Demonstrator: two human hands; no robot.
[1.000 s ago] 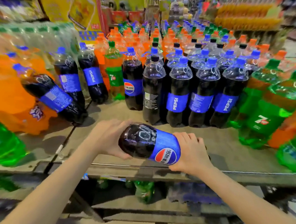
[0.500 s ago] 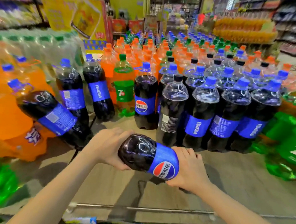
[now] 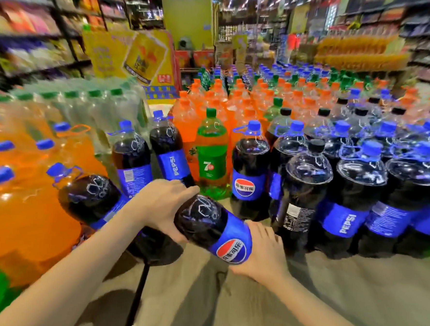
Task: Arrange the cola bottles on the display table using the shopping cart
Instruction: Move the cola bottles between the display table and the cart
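I hold a large cola bottle (image 3: pixel 212 228) with a blue label, tilted with its top toward the upper left, above the display table (image 3: pixel 326 295). My left hand (image 3: pixel 161 205) grips its shoulder and hides the cap. My right hand (image 3: pixel 264 251) cups its lower end. Behind it stand several upright cola bottles (image 3: pixel 345 196) in a block at the right, and one (image 3: pixel 250 170) just beyond the held bottle. Another cola bottle (image 3: pixel 91 198) leans tilted at the left. No shopping cart is in view.
Orange soda bottles (image 3: pixel 17 201) crowd the left side. A green 7Up bottle (image 3: pixel 210 155) stands in the middle, with more orange and green bottles behind. A dark gap (image 3: pixel 138 289) splits the tabletop. Store shelves line both sides.
The view has moved forward and up over the table, so the standing bottles look closer. The held bottle has moved toward them and tilts more upright. Both hands keep their grip.
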